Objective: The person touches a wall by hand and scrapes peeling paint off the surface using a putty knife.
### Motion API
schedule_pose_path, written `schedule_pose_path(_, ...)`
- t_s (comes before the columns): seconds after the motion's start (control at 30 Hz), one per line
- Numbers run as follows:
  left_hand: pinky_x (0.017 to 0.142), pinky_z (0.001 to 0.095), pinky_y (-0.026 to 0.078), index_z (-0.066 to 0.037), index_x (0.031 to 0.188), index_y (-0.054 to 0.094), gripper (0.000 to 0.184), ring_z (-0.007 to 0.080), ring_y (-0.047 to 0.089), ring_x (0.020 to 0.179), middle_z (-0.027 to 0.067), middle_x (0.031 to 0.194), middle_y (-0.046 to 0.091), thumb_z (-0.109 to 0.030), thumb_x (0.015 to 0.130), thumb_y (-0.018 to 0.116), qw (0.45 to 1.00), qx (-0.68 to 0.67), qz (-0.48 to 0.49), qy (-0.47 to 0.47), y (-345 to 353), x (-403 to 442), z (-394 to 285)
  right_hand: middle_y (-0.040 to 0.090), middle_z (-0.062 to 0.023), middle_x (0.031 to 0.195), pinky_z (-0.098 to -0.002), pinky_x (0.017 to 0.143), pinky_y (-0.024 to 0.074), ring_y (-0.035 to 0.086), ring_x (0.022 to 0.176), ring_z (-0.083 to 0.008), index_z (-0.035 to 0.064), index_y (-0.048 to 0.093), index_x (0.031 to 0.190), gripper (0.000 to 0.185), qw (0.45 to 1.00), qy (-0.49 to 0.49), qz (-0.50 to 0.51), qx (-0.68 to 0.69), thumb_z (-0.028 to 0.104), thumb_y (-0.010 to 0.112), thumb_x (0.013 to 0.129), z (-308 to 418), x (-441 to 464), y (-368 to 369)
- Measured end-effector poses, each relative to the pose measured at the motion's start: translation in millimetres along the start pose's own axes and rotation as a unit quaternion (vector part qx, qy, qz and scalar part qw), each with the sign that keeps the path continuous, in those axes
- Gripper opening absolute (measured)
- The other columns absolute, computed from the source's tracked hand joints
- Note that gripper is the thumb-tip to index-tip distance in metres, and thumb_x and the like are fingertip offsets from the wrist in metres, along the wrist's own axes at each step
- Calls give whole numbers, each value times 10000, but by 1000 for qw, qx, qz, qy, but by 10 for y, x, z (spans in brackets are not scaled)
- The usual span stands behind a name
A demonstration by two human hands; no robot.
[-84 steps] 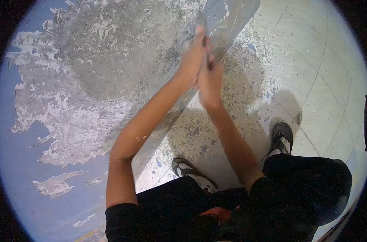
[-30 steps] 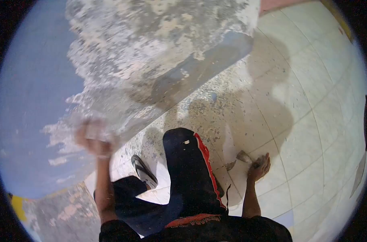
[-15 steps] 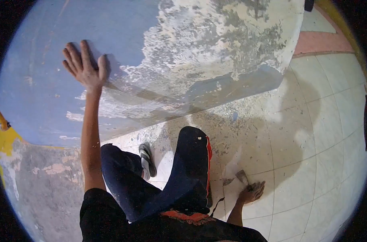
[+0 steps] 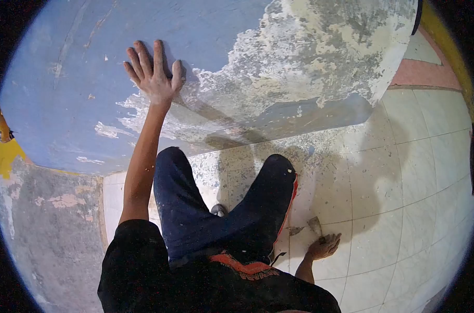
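My left hand lies flat on the blue painted wall, fingers spread, just left of a large patch where the paint has come off. Low on the right, my right hand is closed around a scraper above the tiled floor. The scraper's flat blade points away from me, apart from the wall. Its handle is hidden in my fingers.
Paint flakes litter the floor tiles along the wall's foot. My bent knees stand between my arms. A grey, bare wall section is at left, and a pink floor band at upper right.
The view has shifted, so the wall and my left hand appear farther right. My left knee has swung up toward the wall, and my foot is now mostly hidden. My right hand still holds the scraper.
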State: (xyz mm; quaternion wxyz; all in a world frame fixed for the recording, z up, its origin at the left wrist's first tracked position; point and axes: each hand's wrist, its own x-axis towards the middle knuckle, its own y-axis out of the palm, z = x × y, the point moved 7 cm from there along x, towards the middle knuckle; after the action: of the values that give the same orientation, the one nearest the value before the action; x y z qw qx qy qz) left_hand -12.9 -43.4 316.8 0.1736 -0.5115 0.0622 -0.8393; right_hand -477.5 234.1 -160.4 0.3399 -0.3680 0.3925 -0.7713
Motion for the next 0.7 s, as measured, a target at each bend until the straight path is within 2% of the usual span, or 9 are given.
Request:
schedule_pose_path(0.13, 1084, 482, 21, -165, 1309, 461, 580, 365, 177, 1343, 204, 1410, 289, -457, 810, 506, 1000, 3, -6, -7, 36, -35, 61, 510, -130, 1252, -451, 933, 369, 485, 1129, -312, 32, 565, 1050, 236, 1000, 11, 2, -13, 192, 482, 898, 0, -28, 22)
schedule_pose_path(0.23, 1083, 487, 16, -167, 1310, 460, 585, 373, 180, 1340, 205, 1408, 292, -458, 805, 512, 1000, -3, 0, -7, 35, -42, 64, 516, -135, 1243, -450, 921, 378, 491, 1116, -321, 35, 558, 1066, 239, 998, 36, 14, -49, 188, 479, 900, 47, -44, 0)
schedule_pose_path(0.33, 1075, 502, 37, -131, 1312, 455, 579, 366, 164, 1347, 203, 1421, 265, -425, 818, 518, 1000, 3, 9, 3, 16, -43, 45, 509, -121, 1255, -456, 939, 363, 469, 1144, -317, 37, 544, 1089, 255, 996, 88, 1, -7, 196, 474, 903, -64, -68, 21)
schedule_pose_path(0.4, 1079, 491, 29, -148, 1293, 481, 561, 357, 178, 1345, 191, 1415, 287, -431, 811, 533, 1000, -12, 11, -5, 16, -48, 71, 470, -88, 1297, -448, 956, 333, 426, 1179, -298, 82, 443, 1279, 504, 999, 46, 7, 9, 159, 576, 799, -135, -149, 131)
schedule_pose_path(0.43, 1079, 491, 29, -148, 1293, 481, 561, 357, 178, 1345, 191, 1415, 287, -431, 811, 533, 1000, -16, 6, -9, 17, -42, 84, 470, -88, 1297, -448, 956, 333, 426, 1179, -298, 82, 443, 1279, 504, 999, 47, -1, 6, 159, 576, 799, -134, -186, 150)
schedule_pose_path(0.5, 1086, 471, 23, -164, 1283, 494, 559, 341, 191, 1344, 172, 1412, 305, -443, 801, 547, 1000, -6, 5, -1, -8, -52, 71, 420, -61, 1352, -471, 982, 310, 387, 1224, -296, 74, 445, 1270, 456, 993, 0, 21, -116, 236, 513, 850, -99, -192, 183)
schedule_pose_path(0.57, 1091, 452, 24, -190, 1279, 500, 561, 314, 208, 1343, 143, 1412, 319, -465, 793, 551, 1000, -4, 2, -24, -39, -53, 95, 323, -81, 1414, -498, 1035, 248, 301, 1289, -307, 70, 418, 1286, 425, 986, 13, 74, -149, 304, 375, 934, -103, -221, 217)
schedule_pose_path(0.6, 1093, 447, 28, -205, 1278, 500, 555, 303, 216, 1342, 128, 1413, 323, -472, 794, 547, 1000, -9, 5, -18, -23, -53, 106, 255, -73, 1450, -492, 1054, 217, 244, 1324, -290, 73, 363, 1327, 457, 978, 25, 117, -168, 307, 363, 934, -105, -243, 253)
schedule_pose_path(0.7, 1099, 434, 35, -269, 1280, 492, 532, 270, 235, 1339, 79, 1413, 339, -496, 800, 530, 999, -9, 10, -46, -41, -61, 185, 161, -52, 1482, -608, 1004, 229, 171, 1349, -305, 92, 280, 1380, 530, 955, 87, 198, -203, 338, 383, 921, -125, -254, 374)
